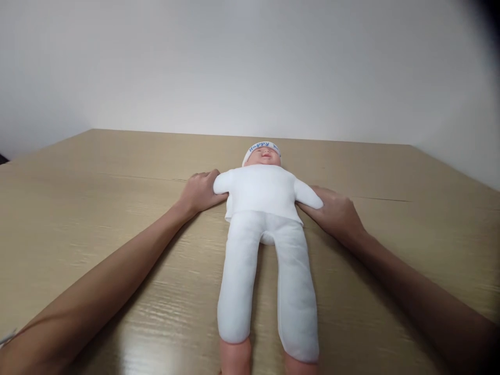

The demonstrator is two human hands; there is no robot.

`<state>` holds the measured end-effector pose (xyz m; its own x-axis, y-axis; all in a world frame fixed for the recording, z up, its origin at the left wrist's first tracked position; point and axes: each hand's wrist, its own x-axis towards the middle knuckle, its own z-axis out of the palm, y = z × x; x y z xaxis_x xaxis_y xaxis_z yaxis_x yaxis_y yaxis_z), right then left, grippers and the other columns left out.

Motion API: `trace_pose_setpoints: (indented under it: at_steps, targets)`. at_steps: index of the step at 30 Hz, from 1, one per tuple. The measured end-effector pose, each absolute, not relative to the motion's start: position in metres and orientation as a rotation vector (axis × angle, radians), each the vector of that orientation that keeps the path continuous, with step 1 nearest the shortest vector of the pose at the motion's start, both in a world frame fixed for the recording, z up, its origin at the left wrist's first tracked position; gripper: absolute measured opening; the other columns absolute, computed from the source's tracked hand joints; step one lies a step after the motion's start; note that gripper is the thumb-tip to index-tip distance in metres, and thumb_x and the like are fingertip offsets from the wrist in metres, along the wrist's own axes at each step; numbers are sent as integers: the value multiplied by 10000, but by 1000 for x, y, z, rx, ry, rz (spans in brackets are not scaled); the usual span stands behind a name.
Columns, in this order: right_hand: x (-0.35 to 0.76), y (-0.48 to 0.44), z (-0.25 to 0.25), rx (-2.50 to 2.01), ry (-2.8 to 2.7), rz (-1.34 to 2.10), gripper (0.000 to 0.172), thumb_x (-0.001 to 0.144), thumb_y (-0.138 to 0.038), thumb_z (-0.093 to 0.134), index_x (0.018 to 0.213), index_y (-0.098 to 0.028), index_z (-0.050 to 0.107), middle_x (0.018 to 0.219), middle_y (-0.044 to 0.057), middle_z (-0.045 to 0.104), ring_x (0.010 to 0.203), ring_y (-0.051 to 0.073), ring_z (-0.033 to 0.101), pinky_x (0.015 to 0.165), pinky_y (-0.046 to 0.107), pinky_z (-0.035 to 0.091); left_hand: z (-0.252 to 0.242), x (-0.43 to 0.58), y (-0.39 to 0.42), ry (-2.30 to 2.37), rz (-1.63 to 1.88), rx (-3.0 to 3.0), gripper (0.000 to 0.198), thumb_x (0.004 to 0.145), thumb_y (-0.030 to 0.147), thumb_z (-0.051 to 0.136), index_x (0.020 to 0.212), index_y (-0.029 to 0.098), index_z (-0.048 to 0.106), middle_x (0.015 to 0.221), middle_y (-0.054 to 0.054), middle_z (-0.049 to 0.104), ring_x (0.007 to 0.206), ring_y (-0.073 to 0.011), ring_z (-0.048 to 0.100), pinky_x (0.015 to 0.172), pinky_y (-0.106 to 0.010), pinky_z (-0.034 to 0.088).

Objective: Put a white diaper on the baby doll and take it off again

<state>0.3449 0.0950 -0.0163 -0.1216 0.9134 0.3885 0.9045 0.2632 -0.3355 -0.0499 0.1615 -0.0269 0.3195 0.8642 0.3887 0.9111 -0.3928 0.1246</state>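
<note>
A baby doll (264,195) lies on its back on the wooden table, head away from me and legs toward me. It wears a white long-sleeved top, white trousers (239,271) and a white cap (261,146) with blue lettering. My left hand (201,190) is closed around the end of the doll's sleeve on the left. On the other side, my right hand (336,211) grips the other sleeve, its fingers partly hidden beneath. Both doll arms stick out sideways. The bare lower legs run out of view at the bottom edge.
The light wooden table (117,229) spreads out around the doll, with a thin seam across it. Behind its far edge rises a plain pale wall (250,67). A bright reflection shows on the tabletop at the lower left.
</note>
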Motion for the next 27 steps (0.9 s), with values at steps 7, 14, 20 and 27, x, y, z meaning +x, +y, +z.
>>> trace_pose_setpoints:
  at_steps: [7,14,20,27]
  targets:
    - [348,171,-19,-1702,-2065,-192,414,1050,-524,631,1338,-286,811,1214,105,857,1058,387,773,830,447,538,-26,-35,228,-1657,-567,-2330,616,943,771,641,1108,180,697,985,-179,812,939,-395,766,835,-443,527]
    - [360,177,-20,-1729,-2075,-323,539,1066,-620,610,1371,-208,776,1210,177,807,1124,400,703,874,459,544,-29,-60,235,-1495,-718,-2540,692,1039,676,592,1522,186,662,1392,-169,782,1267,-386,712,1069,-481,543]
    - [407,160,-30,-1516,-2140,-200,606,1060,-636,600,1455,-194,724,1291,195,786,1160,420,701,1039,533,526,-27,-111,223,-1399,-834,-2753,758,1024,758,647,1561,224,676,1442,-136,770,1297,-344,690,1147,-473,528]
    - [407,171,-31,-1529,-2121,-87,562,1041,-542,585,1498,-241,711,1271,140,825,1135,400,733,1025,529,553,-32,-109,221,-1499,-951,-2742,748,990,762,701,1518,232,720,1448,-122,783,1296,-344,670,1142,-455,523]
